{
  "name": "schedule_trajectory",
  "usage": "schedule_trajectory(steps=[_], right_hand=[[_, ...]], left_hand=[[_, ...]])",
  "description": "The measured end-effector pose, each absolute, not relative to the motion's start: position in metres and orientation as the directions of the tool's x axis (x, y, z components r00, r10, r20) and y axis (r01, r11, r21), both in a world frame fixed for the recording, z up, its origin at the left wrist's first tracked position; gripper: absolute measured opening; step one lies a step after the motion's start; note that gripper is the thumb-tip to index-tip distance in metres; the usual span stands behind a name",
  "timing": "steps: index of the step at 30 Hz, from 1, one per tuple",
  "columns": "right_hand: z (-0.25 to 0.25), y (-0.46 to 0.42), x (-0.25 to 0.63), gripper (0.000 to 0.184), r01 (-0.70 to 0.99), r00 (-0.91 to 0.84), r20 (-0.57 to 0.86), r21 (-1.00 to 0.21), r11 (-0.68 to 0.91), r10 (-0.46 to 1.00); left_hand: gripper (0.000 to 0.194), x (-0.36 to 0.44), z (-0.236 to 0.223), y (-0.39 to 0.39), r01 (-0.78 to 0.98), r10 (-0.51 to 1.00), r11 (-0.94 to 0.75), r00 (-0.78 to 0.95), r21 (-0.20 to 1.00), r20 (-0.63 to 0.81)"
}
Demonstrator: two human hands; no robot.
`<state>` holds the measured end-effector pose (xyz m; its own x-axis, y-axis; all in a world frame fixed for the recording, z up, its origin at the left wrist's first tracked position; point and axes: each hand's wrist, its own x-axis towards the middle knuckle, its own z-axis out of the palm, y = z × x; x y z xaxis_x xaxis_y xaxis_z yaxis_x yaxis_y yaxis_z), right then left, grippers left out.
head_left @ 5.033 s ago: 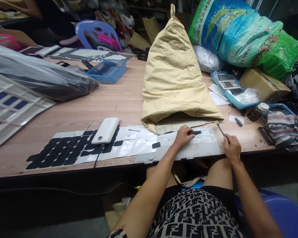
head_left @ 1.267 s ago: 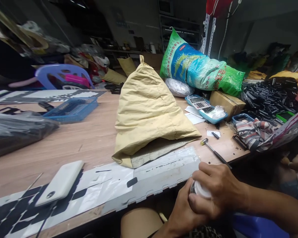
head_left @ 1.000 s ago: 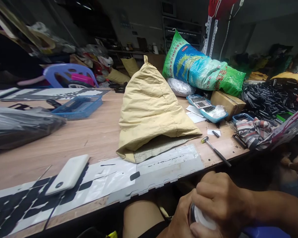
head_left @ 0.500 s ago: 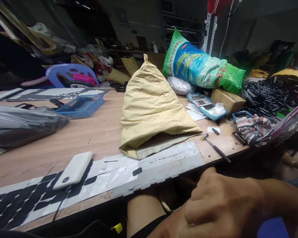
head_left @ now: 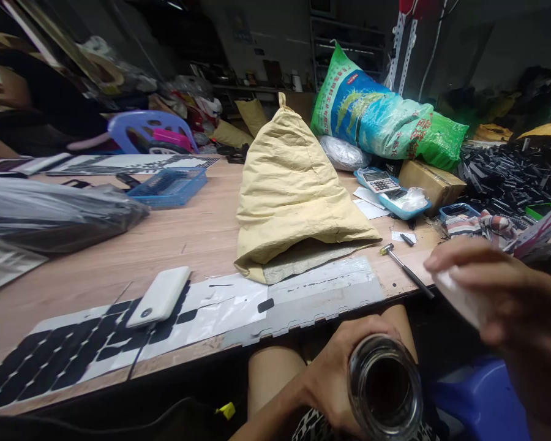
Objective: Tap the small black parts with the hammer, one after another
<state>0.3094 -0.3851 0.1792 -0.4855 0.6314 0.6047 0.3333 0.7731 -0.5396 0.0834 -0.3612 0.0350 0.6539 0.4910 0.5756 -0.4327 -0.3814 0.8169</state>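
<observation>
Gripping the open glass jar (head_left: 386, 389) upright in the left hand (head_left: 335, 380) below the near edge of the bench (head_left: 188, 239), mouth upward, with the white lid (head_left: 459, 300) clamped in the right hand (head_left: 500, 294), up and right of the jar.

Free room and obstacles at the table (head_left: 202, 236). The open wooden stretch between the grey plastic bundle (head_left: 50, 211) and the yellow sack (head_left: 294, 190) gives the widest passage. The near edge is covered by a flat sheet of black pads (head_left: 96, 343) bearing a white power bank (head_left: 160, 296), low enough to pass over. Right of the sack, a small hammer (head_left: 404, 269) lies in a narrow bare strip; behind it a calculator tray (head_left: 390, 193) and a cardboard box (head_left: 431, 184) close the way. A blue basket (head_left: 169, 187) stands at the far side.
</observation>
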Motion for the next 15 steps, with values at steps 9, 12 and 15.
schedule_trajectory(steps=[9,12,15], right_hand=[[0.004,-0.308,0.34,0.055,0.48,0.028,0.211,-0.86,0.172,0.977],[-0.042,-0.304,0.337,0.052,0.508,0.055,0.252,-0.84,0.19,0.966],[-0.064,-0.3,0.335,0.043,0.532,0.092,0.379,-0.8,0.276,0.921]], left_hand=[[0.056,0.075,0.078,-0.359,-0.462,0.543,-0.446,0.541,0.767,0.642],[0.059,0.075,0.089,-0.359,-0.47,0.499,-0.484,0.544,0.738,0.674],[0.074,0.076,0.095,-0.361,-0.437,0.471,-0.514,0.576,0.738,0.668]])
